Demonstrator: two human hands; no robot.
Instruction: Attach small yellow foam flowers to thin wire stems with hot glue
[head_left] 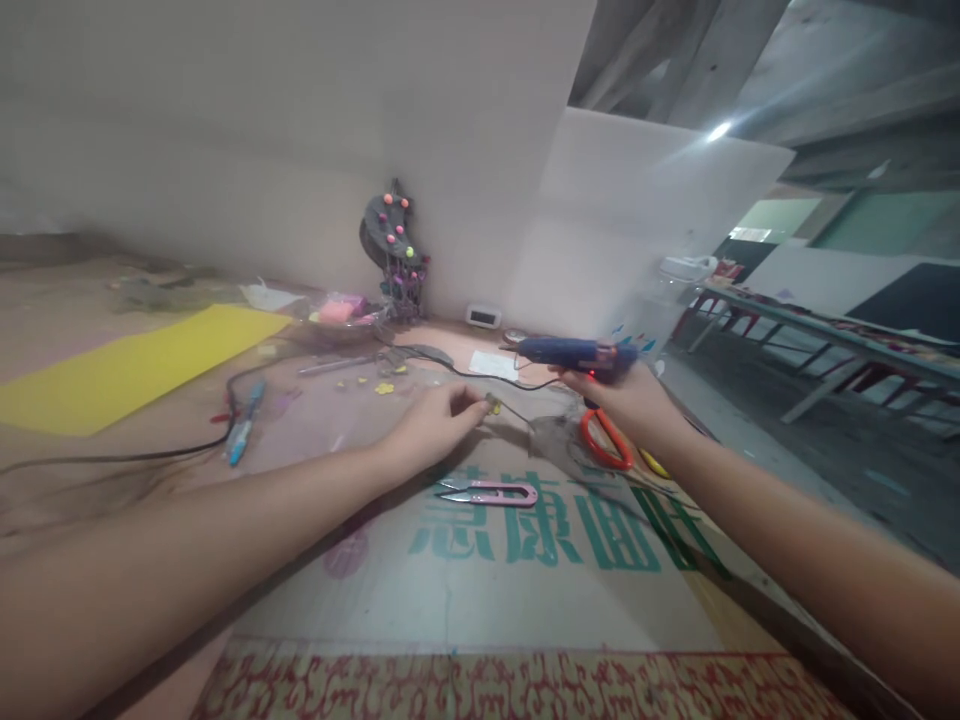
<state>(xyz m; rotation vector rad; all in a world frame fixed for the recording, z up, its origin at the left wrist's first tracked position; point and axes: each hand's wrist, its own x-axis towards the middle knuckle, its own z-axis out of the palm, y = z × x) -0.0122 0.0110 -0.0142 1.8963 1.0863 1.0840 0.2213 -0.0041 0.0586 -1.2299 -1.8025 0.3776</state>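
Observation:
My left hand (433, 425) is closed in a pinch around a small yellow flower piece (493, 405), which looks to be on a thin stem. My right hand (637, 400) is wrapped around the grip of a dark blue hot glue gun (559, 352). A small red light glows on the gun, and its nozzle points left, above and beyond the flower piece. Below the hands lie pink thread snips (499, 494). The orange-red scissor handles (606, 440) rest beneath my right hand. More yellow flower cutouts (384, 388) are scattered left of the flower piece.
A black cord (300, 360) runs across the table. A yellow sheet (142, 365) and a blue pen (246, 425) lie on the left. Against the white wall stands a dark crescent-shaped ornament with coloured balls (394, 245), near a small digital clock (483, 317). Another long table (840, 340) stands at right.

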